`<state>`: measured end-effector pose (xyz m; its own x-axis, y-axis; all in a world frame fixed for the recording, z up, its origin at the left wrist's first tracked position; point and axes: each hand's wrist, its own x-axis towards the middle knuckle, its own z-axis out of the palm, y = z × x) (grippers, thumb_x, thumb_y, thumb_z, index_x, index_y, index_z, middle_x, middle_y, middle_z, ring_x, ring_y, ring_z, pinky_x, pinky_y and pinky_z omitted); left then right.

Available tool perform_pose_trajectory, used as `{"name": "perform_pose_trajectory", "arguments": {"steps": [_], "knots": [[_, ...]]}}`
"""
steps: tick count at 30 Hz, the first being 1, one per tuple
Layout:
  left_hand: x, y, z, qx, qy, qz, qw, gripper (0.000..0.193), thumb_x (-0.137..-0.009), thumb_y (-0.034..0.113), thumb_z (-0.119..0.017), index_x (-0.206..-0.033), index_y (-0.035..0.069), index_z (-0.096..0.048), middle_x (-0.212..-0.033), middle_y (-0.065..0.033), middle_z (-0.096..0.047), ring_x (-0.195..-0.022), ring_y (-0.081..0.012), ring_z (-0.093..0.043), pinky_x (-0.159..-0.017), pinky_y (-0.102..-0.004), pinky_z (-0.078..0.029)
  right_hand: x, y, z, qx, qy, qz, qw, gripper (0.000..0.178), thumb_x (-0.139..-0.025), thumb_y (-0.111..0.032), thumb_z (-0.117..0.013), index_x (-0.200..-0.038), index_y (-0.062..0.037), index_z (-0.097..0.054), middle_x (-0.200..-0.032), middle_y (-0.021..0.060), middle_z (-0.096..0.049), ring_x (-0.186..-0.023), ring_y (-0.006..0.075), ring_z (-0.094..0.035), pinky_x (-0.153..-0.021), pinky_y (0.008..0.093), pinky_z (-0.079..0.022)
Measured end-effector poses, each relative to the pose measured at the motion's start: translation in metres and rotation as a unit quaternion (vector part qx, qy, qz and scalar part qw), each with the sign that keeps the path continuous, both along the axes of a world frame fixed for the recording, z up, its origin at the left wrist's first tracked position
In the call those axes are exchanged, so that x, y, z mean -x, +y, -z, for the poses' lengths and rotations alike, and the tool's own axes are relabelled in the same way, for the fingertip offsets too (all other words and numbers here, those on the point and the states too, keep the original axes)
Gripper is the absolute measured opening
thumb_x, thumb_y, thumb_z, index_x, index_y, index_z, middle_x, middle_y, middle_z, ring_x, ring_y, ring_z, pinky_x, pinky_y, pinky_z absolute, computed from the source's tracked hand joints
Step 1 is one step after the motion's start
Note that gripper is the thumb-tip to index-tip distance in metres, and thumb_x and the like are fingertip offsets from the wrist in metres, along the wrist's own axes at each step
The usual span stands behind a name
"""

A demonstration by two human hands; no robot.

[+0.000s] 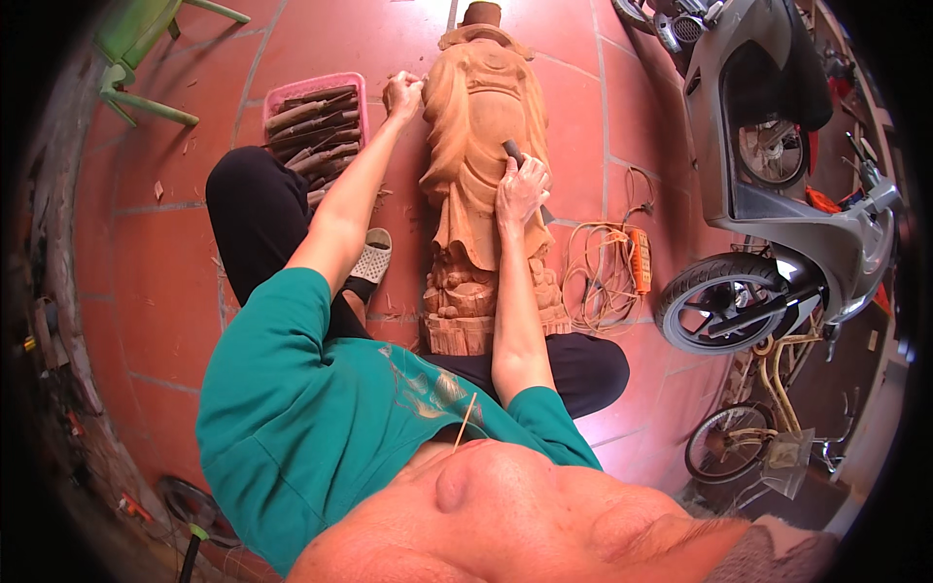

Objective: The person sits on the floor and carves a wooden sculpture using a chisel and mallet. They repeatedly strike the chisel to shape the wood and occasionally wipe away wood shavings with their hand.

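Note:
A carved wooden statue (491, 126) of a robed figure lies on the tiled floor, its base toward me. On the robe's middle rests my right hand (523, 189), closed around a small dark grey piece (512, 151) that pokes out past the fingers. I cannot make out exactly what that piece is. My left hand (401, 95) is at the statue's left upper edge, its fingers curled together. Whatever they hold, if anything, is hidden. Below that hand, a pink basket (363, 102) carries several wooden-handled carving tools (316, 121).
A tangled cord with an orange power strip (639, 260) lies right of the statue. Farther right stand a grey motor scooter (758, 194) and a bicycle (731, 442). At the upper left is a green chair (131, 49). A sandal (373, 257) is beside my leg.

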<state>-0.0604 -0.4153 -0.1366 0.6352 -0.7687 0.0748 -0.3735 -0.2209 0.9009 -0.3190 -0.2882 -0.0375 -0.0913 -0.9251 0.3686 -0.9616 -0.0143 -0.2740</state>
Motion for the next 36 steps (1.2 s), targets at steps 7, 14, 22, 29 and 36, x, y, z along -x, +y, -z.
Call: {"name": "perform_pose_trajectory", "arguments": {"steps": [7, 14, 22, 29, 36], "knots": [[-0.004, -0.042, -0.023, -0.019, -0.169, 0.047, 0.984, 0.019, -0.080, 0.030, -0.073, -0.081, 0.011, -0.073, -0.084, -0.0163, -0.071, -0.082, -0.0334, -0.068, -0.072, -0.0447, -0.053, -0.009, 0.002, -0.005, -0.018, -0.031, -0.005, 0.999, 0.034, -0.096, -0.037, -0.056, -0.118, -0.0116, -0.058, -0.117, 0.0030, -0.056, -0.115, 0.0251, -0.053, -0.088, 0.0502, -0.043], [0.002, 0.009, -0.007, -0.035, -0.265, 0.137, 0.954, 0.020, -0.081, 0.029, -0.072, -0.080, 0.009, -0.072, -0.086, -0.0180, -0.070, -0.083, -0.0356, -0.068, -0.073, -0.0464, -0.052, 0.003, 0.001, -0.002, -0.008, 0.010, 0.008, 1.000, 0.031, -0.096, -0.037, -0.056, -0.116, -0.0131, -0.058, -0.116, 0.0022, -0.056, -0.113, 0.0239, -0.053, -0.087, 0.0485, -0.042], [0.001, 0.011, -0.036, -0.082, -0.192, 0.143, 0.967, 0.023, -0.082, 0.030, -0.072, -0.079, 0.007, -0.072, -0.088, -0.0195, -0.070, -0.084, -0.0373, -0.068, -0.076, -0.0473, -0.052, 0.015, 0.000, 0.004, -0.024, 0.015, 0.026, 0.999, 0.029, -0.096, -0.036, -0.056, -0.114, -0.0139, -0.058, -0.117, 0.0019, -0.056, -0.115, 0.0239, -0.052, -0.088, 0.0507, -0.043], [0.005, -0.031, -0.047, -0.026, -0.156, 0.099, 0.982, 0.017, -0.081, 0.028, -0.072, -0.081, 0.010, -0.071, -0.086, -0.0174, -0.070, -0.085, -0.0364, -0.068, -0.075, -0.0473, -0.051, -0.002, 0.002, -0.002, -0.007, 0.006, 0.005, 1.000, 0.031, -0.096, -0.038, -0.055, -0.116, -0.0141, -0.058, -0.115, 0.0010, -0.054, -0.111, 0.0217, -0.052, -0.086, 0.0463, -0.041], [0.008, 0.014, -0.022, 0.004, -0.210, 0.130, 0.969, 0.011, -0.079, 0.020, -0.070, -0.082, 0.010, -0.070, -0.084, -0.0184, -0.068, -0.083, -0.0380, -0.067, -0.074, -0.0481, -0.052, 0.002, 0.005, -0.003, -0.005, -0.014, 0.006, 1.000, 0.029, -0.095, -0.034, -0.057, -0.115, -0.0135, -0.059, -0.115, 0.0041, -0.056, -0.113, 0.0250, -0.053, -0.091, 0.0491, -0.039]]}}
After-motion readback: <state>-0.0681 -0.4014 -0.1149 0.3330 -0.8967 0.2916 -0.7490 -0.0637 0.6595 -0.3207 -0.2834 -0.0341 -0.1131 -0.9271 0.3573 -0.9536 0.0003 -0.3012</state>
